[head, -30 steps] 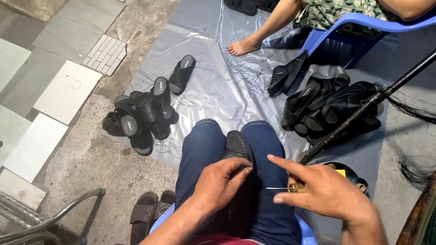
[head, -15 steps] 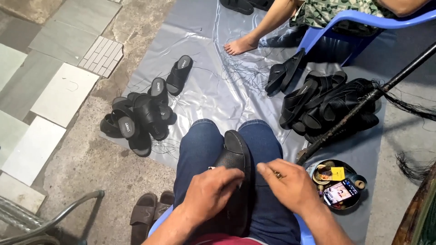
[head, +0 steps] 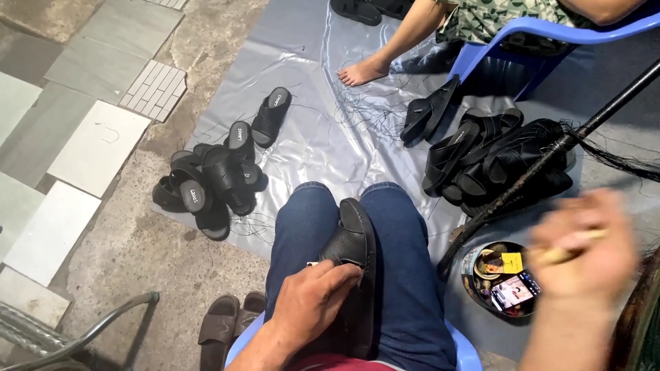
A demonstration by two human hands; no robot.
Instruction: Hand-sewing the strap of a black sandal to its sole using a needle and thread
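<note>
Black leather slip-on sandal (head: 354,251) lies between my denim-clad knees, lower centre of the frame. I keep my left hand (head: 311,306) clamped over its strap; steady pressure there should stop it twisting. My right hand (head: 583,251), lower right, is blurred, apparently pinching a small yellowish tool (head: 569,251); I cannot tell how firmly. Room is tight to the right, judging by the round tin of oddments (head: 500,280) and slanting dark pole (head: 550,154); grey plastic sheet (head: 323,148) ahead is freer.
</note>
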